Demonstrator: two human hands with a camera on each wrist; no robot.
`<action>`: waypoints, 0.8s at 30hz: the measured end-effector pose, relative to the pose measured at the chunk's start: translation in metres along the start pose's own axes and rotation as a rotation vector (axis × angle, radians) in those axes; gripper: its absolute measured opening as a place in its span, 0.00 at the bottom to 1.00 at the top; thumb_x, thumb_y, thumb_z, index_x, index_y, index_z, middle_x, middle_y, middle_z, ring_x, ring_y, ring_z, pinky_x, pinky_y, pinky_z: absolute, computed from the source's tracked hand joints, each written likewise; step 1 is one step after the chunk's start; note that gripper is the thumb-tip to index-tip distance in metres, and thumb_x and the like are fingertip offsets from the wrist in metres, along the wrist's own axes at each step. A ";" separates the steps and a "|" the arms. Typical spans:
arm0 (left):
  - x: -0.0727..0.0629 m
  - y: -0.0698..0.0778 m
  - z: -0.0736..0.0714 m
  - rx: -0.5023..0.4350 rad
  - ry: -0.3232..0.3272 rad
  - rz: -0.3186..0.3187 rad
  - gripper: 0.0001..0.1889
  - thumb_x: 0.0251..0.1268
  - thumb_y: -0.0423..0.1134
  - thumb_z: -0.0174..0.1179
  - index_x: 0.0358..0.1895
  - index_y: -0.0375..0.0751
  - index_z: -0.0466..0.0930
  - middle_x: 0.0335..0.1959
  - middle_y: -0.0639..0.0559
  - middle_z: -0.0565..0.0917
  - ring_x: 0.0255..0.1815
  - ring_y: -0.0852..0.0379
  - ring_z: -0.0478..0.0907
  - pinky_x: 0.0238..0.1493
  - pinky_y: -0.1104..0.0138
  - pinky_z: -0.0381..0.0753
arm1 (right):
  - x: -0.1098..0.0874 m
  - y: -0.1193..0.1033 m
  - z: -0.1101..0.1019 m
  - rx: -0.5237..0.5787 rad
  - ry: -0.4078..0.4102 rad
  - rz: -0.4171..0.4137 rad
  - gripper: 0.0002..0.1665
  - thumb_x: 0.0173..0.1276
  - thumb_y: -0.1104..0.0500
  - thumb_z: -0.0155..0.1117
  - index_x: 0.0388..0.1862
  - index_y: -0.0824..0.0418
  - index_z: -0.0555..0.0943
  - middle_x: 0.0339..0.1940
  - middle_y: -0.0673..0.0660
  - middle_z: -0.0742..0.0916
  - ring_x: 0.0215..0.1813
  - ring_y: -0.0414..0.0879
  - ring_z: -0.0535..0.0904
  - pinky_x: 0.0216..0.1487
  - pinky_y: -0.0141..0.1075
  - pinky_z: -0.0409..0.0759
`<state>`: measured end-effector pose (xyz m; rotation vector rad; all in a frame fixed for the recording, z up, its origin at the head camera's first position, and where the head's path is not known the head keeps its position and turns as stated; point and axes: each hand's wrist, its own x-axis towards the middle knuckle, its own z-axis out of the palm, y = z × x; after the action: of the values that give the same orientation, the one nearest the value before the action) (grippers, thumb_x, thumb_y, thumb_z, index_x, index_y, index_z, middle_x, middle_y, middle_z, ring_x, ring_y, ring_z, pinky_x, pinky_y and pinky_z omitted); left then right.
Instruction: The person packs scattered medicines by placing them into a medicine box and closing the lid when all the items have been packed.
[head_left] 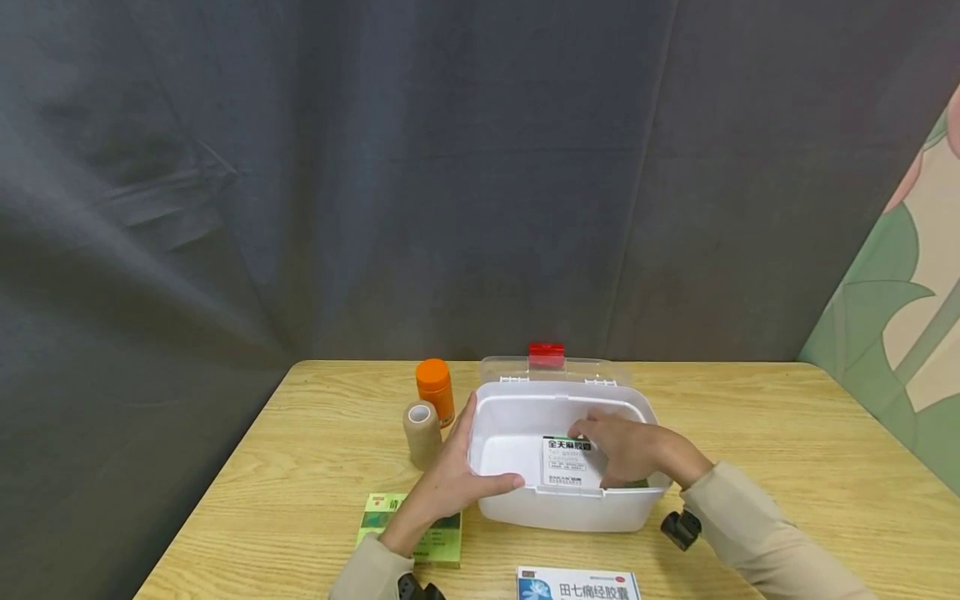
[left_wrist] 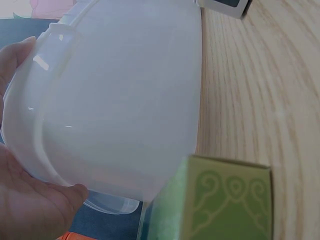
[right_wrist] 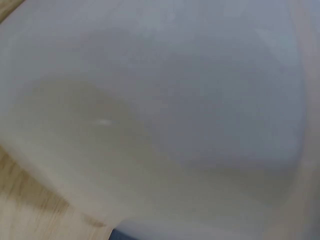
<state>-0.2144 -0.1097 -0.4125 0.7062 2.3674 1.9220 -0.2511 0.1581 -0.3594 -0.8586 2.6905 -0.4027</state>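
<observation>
A white plastic storage box [head_left: 562, 510] stands on the table, its clear lid folded back behind it. My left hand [head_left: 450, 479] grips its left side, thumb over the front rim and fingers along the left edge; the left wrist view shows the box wall [left_wrist: 125, 100] close up. Inside the box, my right hand [head_left: 630, 446] holds a white and green capsule box [head_left: 564, 463] by its right part, which the hand partly hides. In the right wrist view only the blurred box wall [right_wrist: 225, 100] fills the picture.
Left of the storage box stand an orange-capped bottle [head_left: 435, 390] and a tan bandage roll [head_left: 422, 437]. A green medicine box [head_left: 438, 546] lies under the left forearm. A white and blue medicine box [head_left: 577, 585] lies at the front. Dark cloth [head_left: 480, 183] hangs behind the table.
</observation>
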 end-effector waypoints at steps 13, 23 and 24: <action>0.001 0.000 0.000 -0.035 -0.010 0.001 0.62 0.47 0.42 0.77 0.79 0.46 0.37 0.65 0.36 0.65 0.57 0.33 0.68 0.58 0.43 0.70 | 0.003 -0.002 0.002 -0.018 -0.009 0.039 0.41 0.43 0.66 0.81 0.59 0.59 0.76 0.44 0.51 0.77 0.43 0.47 0.71 0.52 0.49 0.75; 0.000 0.001 0.000 -0.005 0.003 -0.016 0.62 0.47 0.43 0.77 0.79 0.47 0.36 0.66 0.37 0.65 0.58 0.35 0.68 0.59 0.44 0.70 | -0.001 -0.002 -0.004 0.002 0.060 0.043 0.53 0.40 0.62 0.84 0.68 0.57 0.71 0.67 0.64 0.72 0.65 0.61 0.67 0.62 0.59 0.67; 0.000 0.001 0.000 -0.004 0.004 -0.017 0.63 0.47 0.43 0.77 0.79 0.47 0.36 0.66 0.37 0.65 0.58 0.35 0.68 0.59 0.44 0.70 | -0.002 -0.002 -0.005 0.018 0.074 0.043 0.53 0.39 0.62 0.84 0.68 0.56 0.71 0.67 0.63 0.72 0.66 0.61 0.66 0.62 0.60 0.67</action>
<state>-0.2139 -0.1096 -0.4118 0.6798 2.3639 1.9227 -0.2505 0.1590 -0.3537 -0.7942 2.7632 -0.4561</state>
